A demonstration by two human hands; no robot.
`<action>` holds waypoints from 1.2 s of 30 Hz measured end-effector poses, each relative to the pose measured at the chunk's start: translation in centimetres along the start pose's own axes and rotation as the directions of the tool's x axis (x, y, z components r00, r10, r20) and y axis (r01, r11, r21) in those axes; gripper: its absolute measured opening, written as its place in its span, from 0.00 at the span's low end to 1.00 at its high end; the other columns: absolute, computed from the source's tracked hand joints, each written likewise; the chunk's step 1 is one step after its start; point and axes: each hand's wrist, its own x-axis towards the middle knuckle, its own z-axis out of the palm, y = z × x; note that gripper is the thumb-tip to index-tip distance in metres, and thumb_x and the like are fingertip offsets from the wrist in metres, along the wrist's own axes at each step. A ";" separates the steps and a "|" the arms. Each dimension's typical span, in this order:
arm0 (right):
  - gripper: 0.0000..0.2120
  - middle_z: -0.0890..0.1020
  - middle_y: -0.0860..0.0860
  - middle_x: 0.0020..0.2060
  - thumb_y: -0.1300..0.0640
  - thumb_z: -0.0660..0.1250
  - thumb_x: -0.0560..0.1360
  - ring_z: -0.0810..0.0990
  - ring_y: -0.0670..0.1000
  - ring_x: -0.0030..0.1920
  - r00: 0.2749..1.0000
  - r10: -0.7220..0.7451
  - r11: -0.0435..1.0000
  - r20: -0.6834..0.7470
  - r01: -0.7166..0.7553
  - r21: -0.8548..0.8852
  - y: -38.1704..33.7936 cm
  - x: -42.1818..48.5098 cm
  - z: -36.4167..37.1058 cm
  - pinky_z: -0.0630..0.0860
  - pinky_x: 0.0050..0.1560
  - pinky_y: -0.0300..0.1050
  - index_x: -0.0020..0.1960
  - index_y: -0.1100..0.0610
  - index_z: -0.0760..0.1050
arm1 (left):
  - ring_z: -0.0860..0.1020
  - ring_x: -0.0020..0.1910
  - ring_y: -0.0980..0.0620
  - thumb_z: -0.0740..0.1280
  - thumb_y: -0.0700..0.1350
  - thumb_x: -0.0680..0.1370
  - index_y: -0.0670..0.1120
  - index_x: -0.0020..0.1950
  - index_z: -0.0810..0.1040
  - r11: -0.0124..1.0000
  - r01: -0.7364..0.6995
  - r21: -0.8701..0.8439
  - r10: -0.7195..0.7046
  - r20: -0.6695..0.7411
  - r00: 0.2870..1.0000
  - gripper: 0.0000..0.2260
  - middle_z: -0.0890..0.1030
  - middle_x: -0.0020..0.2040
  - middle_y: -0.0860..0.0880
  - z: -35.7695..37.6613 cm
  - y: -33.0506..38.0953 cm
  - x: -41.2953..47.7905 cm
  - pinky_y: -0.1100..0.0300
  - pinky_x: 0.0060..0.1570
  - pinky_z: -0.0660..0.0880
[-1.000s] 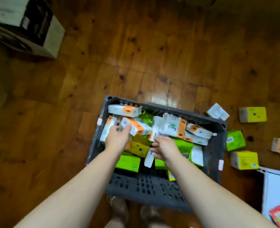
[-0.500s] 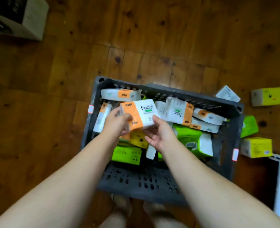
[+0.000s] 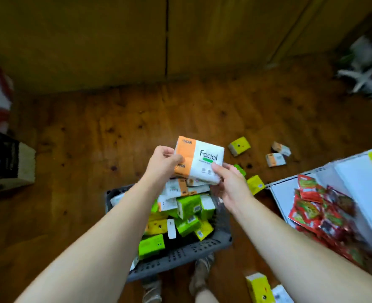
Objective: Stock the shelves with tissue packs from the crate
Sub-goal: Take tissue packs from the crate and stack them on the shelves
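Observation:
A white and orange tissue pack (image 3: 199, 159) marked "Facial" is held up above the crate. My left hand (image 3: 163, 164) grips its orange left end with thumb on top. My right hand (image 3: 228, 182) holds its lower right corner from below. Underneath, the dark grey crate (image 3: 180, 256) stands on the wooden floor in front of my feet, filled with several green, yellow and white-orange tissue packs (image 3: 186, 206). My forearms hide parts of the crate's left and right rims.
Loose tissue packs lie on the floor: a yellow one (image 3: 239, 146), two white-orange ones (image 3: 275, 159) and a yellow one (image 3: 259, 288) near my feet. A white shelf (image 3: 360, 189) at right holds red snack packets (image 3: 320, 208). A cardboard box (image 3: 8, 160) sits left. Wooden panels stand ahead.
Both hands have lifted the Facial pack out of the crate and up in front of me. The view has tilted up, so the wall and the white shelf now show.

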 end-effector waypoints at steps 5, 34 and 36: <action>0.06 0.83 0.52 0.41 0.62 0.67 0.74 0.81 0.50 0.38 0.958 -0.177 0.960 -0.226 0.219 0.173 -6.7 -9.8 -7.8 0.74 0.33 0.41 0.46 0.54 0.72 | 0.82 0.49 0.44 0.67 0.42 0.74 0.48 0.48 0.71 0.975 -0.191 0.111 0.153 0.284 0.946 0.06 0.80 0.51 0.42 7.9 7.9 -7.6 0.42 0.50 0.79; 0.05 0.79 0.52 0.36 0.62 0.68 0.73 0.76 0.50 0.35 0.512 -0.225 0.705 -0.829 0.673 0.225 -21.6 -30.2 -56.9 0.71 0.35 0.41 0.40 0.56 0.73 | 0.80 0.46 0.47 0.66 0.51 0.59 0.45 0.48 0.81 0.518 -0.847 0.124 0.323 0.888 0.327 0.21 0.84 0.46 0.45 56.8 14.9 -38.3 0.51 0.50 0.76; 0.06 0.78 0.52 0.35 0.63 0.68 0.73 0.77 0.50 0.35 0.541 -0.195 0.717 -0.818 0.648 0.258 -22.4 -28.7 -58.8 0.73 0.34 0.42 0.40 0.56 0.73 | 0.81 0.50 0.45 0.68 0.51 0.59 0.46 0.53 0.79 0.494 -0.858 0.138 0.315 0.892 0.325 0.24 0.84 0.48 0.45 59.4 14.6 -37.3 0.48 0.53 0.76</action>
